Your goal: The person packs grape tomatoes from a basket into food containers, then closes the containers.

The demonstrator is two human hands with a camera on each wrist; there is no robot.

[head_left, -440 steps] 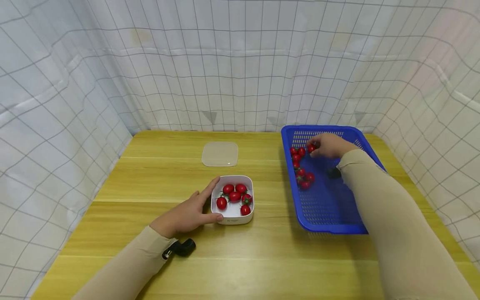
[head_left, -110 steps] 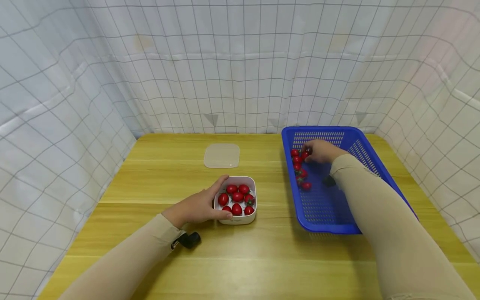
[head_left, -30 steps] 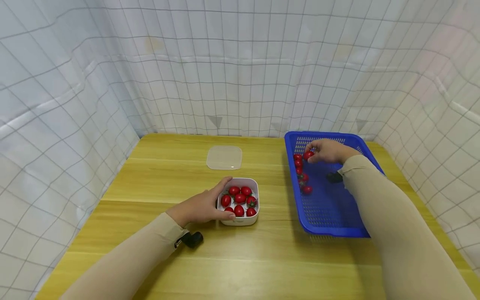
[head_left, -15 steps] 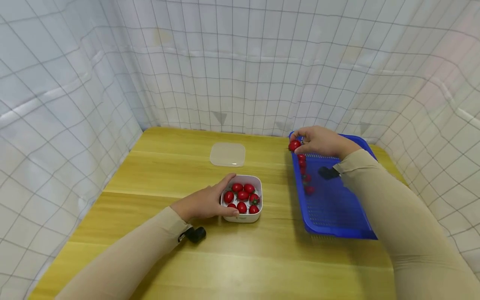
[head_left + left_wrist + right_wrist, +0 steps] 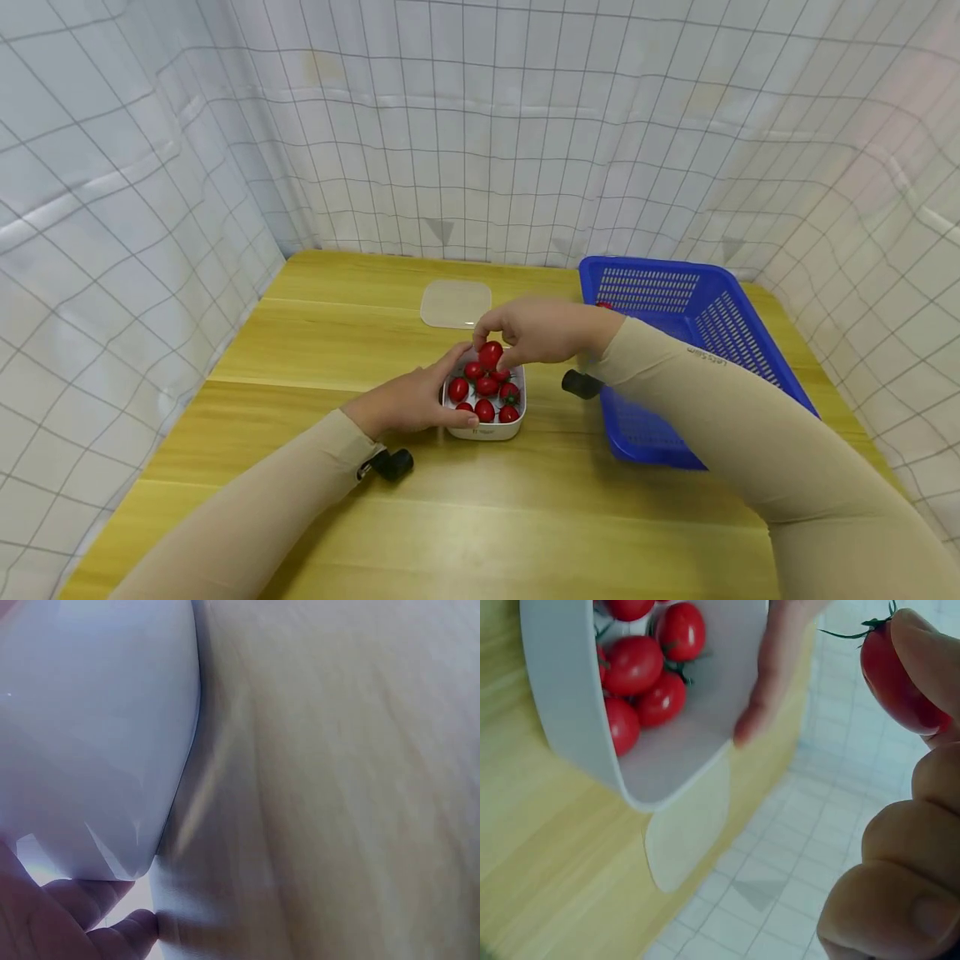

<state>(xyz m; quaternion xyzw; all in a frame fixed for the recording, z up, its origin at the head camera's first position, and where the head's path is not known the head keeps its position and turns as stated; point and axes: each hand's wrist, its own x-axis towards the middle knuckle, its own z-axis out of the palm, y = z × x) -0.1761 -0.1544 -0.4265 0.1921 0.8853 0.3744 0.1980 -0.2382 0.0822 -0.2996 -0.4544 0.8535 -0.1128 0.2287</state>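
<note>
My right hand (image 5: pixel 543 331) pinches a red cherry tomato (image 5: pixel 491 356) between thumb and fingers, over the far side of a small white food container (image 5: pixel 487 432). Green sepals stick out from the held tomato (image 5: pixel 900 682) in the right wrist view. Several cherry tomatoes (image 5: pixel 487 386) lie inside the container. Around the container's left side, my left hand (image 5: pixel 408 402) holds it, thumb along the near wall and index finger at the far left corner. In the left wrist view its fingers (image 5: pixel 79 900) curl at the container's far end.
A blue perforated basket (image 5: pixel 660 265) stands at the right, partly covered by my right forearm; one tomato (image 5: pixel 603 305) shows at its left wall. A translucent lid (image 5: pixel 456 303) lies behind the container on the wooden table (image 5: pixel 480 517). A white grid-patterned curtain (image 5: pixel 495 133) surrounds the table.
My right hand has lifted a cherry tomato out of the basket and carried it left to over the container. The left hand keeps its hold. Since the oldest frame, more tomatoes lie in the container.
</note>
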